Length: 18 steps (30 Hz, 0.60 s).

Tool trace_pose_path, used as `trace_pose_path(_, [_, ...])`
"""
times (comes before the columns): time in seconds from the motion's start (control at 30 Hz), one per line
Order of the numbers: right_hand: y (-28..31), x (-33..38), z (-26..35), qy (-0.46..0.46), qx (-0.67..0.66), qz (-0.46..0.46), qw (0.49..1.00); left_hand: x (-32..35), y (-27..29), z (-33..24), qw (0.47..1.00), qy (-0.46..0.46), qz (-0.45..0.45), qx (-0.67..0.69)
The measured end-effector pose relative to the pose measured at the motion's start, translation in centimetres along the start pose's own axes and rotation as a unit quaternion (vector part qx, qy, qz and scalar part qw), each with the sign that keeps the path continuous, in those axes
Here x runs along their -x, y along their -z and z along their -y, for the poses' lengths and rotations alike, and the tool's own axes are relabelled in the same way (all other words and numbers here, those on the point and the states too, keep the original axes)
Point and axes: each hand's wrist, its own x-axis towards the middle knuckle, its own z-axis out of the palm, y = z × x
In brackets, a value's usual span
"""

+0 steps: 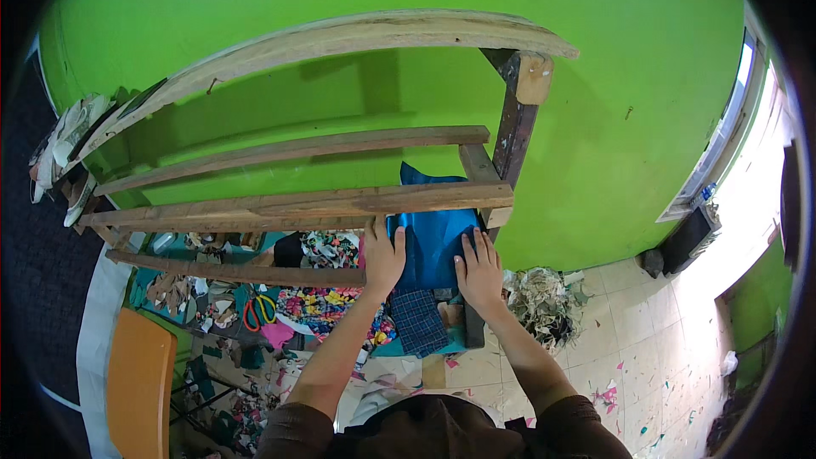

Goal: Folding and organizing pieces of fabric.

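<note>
A glossy blue sheet of material (429,251) hangs over the front wooden rail (340,203) near the right end of a rack. Its upper end shows behind the rail. My left hand (384,257) lies at the sheet's left edge, fingers stretched up toward the rail and thumb apart. Against the right edge rests my right hand (480,270), flat with its fingers spread. Below the sheet is a dark checked cloth (418,323), beside a colourful floral cloth (327,306).
Scissors with orange and yellow handles (259,310) lie among scraps on the lower surface. A heap of pale scraps (544,306) sits on the tiled floor at right. Shoes (72,140) hang at the far left. An orange-brown board (140,382) stands near left.
</note>
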Motion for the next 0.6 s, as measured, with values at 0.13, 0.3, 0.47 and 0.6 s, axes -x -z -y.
trace_pose_path(0.13, [0.7, 1.1, 0.7, 0.026, -0.011, -0.001, 1.000, 2.5, 0.9, -0.9, 0.995, -0.071, -0.010, -0.067])
trace_pose_path(0.3, [1.0, 2.3, 1.9, 0.049, -0.019, 0.026, 0.998, 6.0, 1.7, -2.7, 0.965, -0.187, 0.023, -0.183])
trace_pose_path(0.47, [-0.1, 3.4, 5.0, 0.042, -0.017, 0.078, 0.996, 9.4, 2.5, -2.5, 0.957, -0.121, 0.052, -0.259])
trace_pose_path(0.6, [-2.0, 4.8, 9.4, 0.050, -0.013, 0.114, 0.992, 13.2, 5.0, 0.7, 0.938, -0.041, 0.037, -0.342])
